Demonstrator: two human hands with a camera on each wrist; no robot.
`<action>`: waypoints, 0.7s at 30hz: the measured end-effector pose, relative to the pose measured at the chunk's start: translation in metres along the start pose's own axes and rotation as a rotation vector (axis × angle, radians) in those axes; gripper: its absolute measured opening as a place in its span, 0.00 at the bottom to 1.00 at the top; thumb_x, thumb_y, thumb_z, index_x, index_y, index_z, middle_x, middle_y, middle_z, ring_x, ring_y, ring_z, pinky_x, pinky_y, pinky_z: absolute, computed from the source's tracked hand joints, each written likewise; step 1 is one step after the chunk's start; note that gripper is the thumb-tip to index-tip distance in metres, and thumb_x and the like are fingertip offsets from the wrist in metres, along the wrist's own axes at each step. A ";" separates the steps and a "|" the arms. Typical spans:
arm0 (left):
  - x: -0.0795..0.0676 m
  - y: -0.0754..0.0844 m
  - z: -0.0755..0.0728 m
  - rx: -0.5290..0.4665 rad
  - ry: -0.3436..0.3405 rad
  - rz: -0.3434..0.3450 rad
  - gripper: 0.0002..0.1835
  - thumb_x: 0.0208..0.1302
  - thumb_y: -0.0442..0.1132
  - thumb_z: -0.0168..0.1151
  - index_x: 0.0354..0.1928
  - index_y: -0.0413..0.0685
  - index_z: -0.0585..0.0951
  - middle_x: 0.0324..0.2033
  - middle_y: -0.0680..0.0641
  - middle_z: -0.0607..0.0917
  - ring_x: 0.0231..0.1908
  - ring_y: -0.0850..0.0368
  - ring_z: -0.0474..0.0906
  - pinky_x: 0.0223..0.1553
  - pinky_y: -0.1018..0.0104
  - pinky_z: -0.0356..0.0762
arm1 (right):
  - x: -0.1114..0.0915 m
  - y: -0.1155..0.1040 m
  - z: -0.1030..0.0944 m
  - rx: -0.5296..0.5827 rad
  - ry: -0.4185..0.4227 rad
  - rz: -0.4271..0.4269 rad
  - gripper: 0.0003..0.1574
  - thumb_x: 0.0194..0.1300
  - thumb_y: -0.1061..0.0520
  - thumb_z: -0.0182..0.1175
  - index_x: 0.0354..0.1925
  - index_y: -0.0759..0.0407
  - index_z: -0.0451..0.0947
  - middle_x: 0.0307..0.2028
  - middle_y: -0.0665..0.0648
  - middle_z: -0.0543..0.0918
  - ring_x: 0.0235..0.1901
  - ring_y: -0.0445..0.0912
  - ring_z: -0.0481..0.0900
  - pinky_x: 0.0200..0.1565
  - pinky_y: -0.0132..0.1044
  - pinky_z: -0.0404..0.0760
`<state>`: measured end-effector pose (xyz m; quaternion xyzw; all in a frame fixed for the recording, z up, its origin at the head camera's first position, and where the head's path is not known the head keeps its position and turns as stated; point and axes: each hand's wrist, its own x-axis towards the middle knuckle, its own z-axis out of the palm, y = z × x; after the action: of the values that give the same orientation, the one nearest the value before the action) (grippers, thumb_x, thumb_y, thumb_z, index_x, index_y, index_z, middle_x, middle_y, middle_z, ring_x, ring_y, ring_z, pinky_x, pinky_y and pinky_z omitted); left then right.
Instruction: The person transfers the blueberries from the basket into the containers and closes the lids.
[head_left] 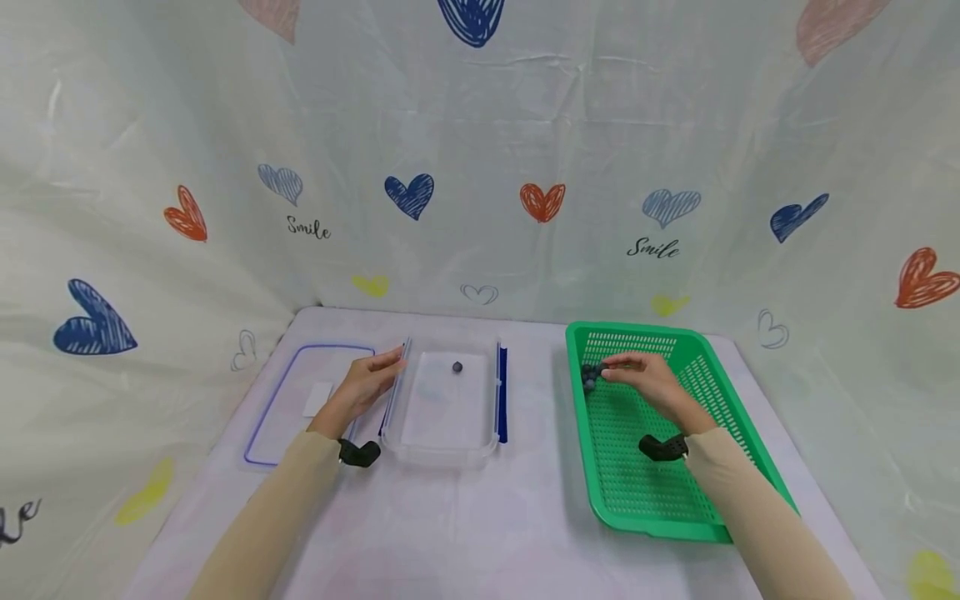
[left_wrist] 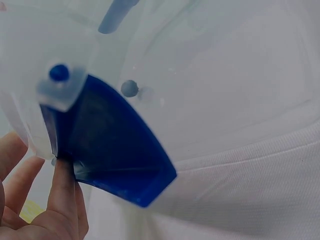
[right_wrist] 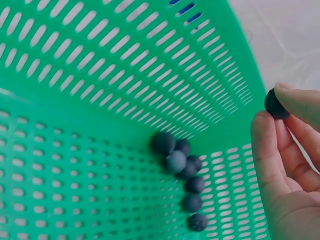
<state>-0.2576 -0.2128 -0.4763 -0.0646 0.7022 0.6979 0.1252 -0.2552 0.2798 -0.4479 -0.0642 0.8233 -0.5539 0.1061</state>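
My left hand [head_left: 367, 382] is at the left side of a clear plastic food container [head_left: 450, 454], fingers extended and touching its wall beside a blue locking flap [left_wrist: 120, 145]. One blueberry [head_left: 457, 367] lies inside the container, toward the back. Over the left part of a green basket [head_left: 622, 530], my right hand [head_left: 648, 383] pinches a dark blueberry [right_wrist: 276, 104] between thumb and fingertips. Several more blueberries [right_wrist: 191, 202] cluster in the basket corner below that hand.
A clear lid [head_left: 258, 412] with a blue seal lies flat left of the container, partly behind the left hand and forearm. Another blue flap [head_left: 503, 396] hangs out along the container's right side. Behind the table is a heart-printed curtain [head_left: 480, 125].
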 end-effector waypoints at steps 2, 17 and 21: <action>0.000 0.000 0.000 0.005 0.003 -0.002 0.30 0.74 0.39 0.59 0.74 0.41 0.63 0.75 0.43 0.57 0.73 0.50 0.54 0.70 0.57 0.58 | -0.001 -0.003 0.000 0.018 -0.005 -0.006 0.35 0.66 0.50 0.69 0.61 0.71 0.74 0.58 0.70 0.78 0.52 0.45 0.78 0.66 0.60 0.66; 0.001 0.001 0.001 0.000 0.014 -0.003 0.30 0.74 0.38 0.58 0.73 0.41 0.63 0.75 0.43 0.58 0.73 0.49 0.55 0.71 0.57 0.58 | -0.001 -0.028 0.011 0.101 -0.026 -0.007 0.35 0.66 0.51 0.69 0.63 0.71 0.73 0.63 0.67 0.73 0.63 0.57 0.70 0.67 0.59 0.64; 0.001 0.000 0.001 0.000 0.017 -0.003 0.30 0.73 0.38 0.60 0.73 0.41 0.63 0.75 0.43 0.58 0.73 0.49 0.56 0.70 0.57 0.59 | 0.000 -0.035 0.017 0.114 -0.032 -0.028 0.33 0.65 0.53 0.69 0.62 0.71 0.74 0.63 0.67 0.73 0.64 0.59 0.68 0.67 0.58 0.65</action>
<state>-0.2586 -0.2121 -0.4765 -0.0715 0.7031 0.6972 0.1203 -0.2510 0.2511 -0.4216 -0.0785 0.7877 -0.6002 0.1147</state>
